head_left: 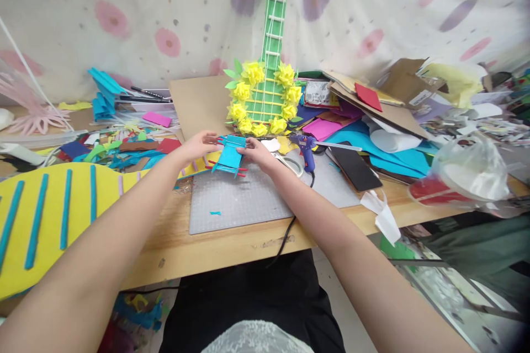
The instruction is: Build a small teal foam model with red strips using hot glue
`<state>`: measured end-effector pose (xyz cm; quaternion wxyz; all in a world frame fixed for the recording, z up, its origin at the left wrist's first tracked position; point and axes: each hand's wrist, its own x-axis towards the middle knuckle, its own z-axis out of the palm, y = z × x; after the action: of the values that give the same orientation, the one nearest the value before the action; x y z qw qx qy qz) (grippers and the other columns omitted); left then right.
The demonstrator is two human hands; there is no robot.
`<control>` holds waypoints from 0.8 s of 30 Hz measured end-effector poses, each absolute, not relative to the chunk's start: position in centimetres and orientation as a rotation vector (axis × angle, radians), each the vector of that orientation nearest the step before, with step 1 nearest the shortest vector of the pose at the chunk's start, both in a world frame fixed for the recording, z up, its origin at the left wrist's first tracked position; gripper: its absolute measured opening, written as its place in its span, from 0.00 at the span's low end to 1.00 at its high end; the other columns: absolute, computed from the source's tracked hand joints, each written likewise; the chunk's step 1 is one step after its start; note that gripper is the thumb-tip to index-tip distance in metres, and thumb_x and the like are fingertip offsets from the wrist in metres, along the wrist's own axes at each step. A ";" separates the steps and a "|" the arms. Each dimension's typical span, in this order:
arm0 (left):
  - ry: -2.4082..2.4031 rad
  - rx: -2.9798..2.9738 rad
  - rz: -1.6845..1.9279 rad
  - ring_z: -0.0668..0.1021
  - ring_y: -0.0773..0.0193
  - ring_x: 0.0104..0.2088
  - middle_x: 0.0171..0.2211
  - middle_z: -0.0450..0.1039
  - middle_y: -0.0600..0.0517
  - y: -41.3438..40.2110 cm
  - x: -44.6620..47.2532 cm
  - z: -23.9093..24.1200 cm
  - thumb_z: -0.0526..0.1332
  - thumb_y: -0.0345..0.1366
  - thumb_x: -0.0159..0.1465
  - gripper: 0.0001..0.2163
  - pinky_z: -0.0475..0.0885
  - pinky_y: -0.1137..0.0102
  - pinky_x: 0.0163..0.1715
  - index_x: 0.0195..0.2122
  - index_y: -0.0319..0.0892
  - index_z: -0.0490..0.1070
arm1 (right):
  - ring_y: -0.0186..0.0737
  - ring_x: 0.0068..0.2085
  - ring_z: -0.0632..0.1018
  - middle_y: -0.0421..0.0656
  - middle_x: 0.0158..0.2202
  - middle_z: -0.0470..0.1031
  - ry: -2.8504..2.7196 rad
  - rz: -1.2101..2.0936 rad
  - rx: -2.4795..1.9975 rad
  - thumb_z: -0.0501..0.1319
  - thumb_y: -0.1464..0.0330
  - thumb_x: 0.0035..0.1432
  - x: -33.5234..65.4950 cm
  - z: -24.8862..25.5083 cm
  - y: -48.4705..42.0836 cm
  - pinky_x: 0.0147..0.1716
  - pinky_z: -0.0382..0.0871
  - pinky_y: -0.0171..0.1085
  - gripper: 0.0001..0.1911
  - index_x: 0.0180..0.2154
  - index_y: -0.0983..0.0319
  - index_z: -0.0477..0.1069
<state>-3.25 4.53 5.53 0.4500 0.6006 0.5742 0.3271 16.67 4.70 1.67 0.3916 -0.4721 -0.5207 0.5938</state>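
A small blue foam piece (229, 156) with thin red sticks poking out of its sides sits at the far edge of a grey cutting mat (244, 198). My left hand (200, 144) grips its left upper side with curled fingers. My right hand (255, 152) pinches its right upper side. Just behind stands a green foam guitar (269, 66), its body ringed with yellow paper flowers.
A purple glue gun (307, 150) and scissors (290, 164) lie right of my right hand. A large yellow foam shape (49, 220) with blue stripes lies at the left. Piles of coloured foam sheets, cardboard and a plastic bag (467, 168) crowd the right. A cord hangs over the table's front edge.
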 end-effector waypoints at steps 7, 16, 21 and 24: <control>1.465 1.454 0.861 0.76 0.61 0.43 0.42 0.74 0.48 4.9 -0.8 5.2 0.66 0.31 0.46 0.23 0.71 0.66 0.42 0.45 0.41 0.69 | 0.35 0.40 0.76 0.40 0.38 0.74 -1.448 1.558 -0.999 0.63 0.69 0.47 17.1 1.6 4.8 0.40 0.72 0.36 0.17 0.40 0.60 0.63; 1.547 1.208 1.050 0.75 0.69 0.28 0.36 0.73 0.51 5.5 -5.3 6.6 0.68 0.29 0.42 0.24 0.70 0.72 0.30 0.43 0.42 0.70 | 0.40 0.44 0.75 0.47 0.44 0.75 -2.029 0.818 -1.366 0.53 0.80 0.48 19.0 2.0 7.7 0.46 0.67 0.41 0.24 0.49 0.64 0.61; 1.568 1.184 1.002 0.74 0.70 0.25 0.33 0.73 0.52 5.0 -6.4 7.4 0.69 0.28 0.43 0.23 0.69 0.73 0.26 0.42 0.42 0.70 | 0.46 0.47 0.73 0.52 0.46 0.73 -2.406 0.254 -1.515 0.50 0.79 0.54 16.7 1.8 8.1 0.44 0.66 0.42 0.22 0.51 0.65 0.60; 1.575 1.175 0.959 0.73 0.70 0.23 0.31 0.73 0.53 4.6 -6.2 7.5 0.68 0.27 0.44 0.21 0.67 0.73 0.24 0.41 0.42 0.70 | 0.47 0.47 0.72 0.54 0.45 0.73 -2.542 0.002 -1.547 0.47 0.77 0.58 15.6 2.4 8.1 0.43 0.65 0.41 0.18 0.50 0.66 0.62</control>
<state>-6.17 4.56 7.53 0.4596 0.4775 0.6396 0.3895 15.64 8.13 2.41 0.0829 -0.5181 -0.8513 0.0006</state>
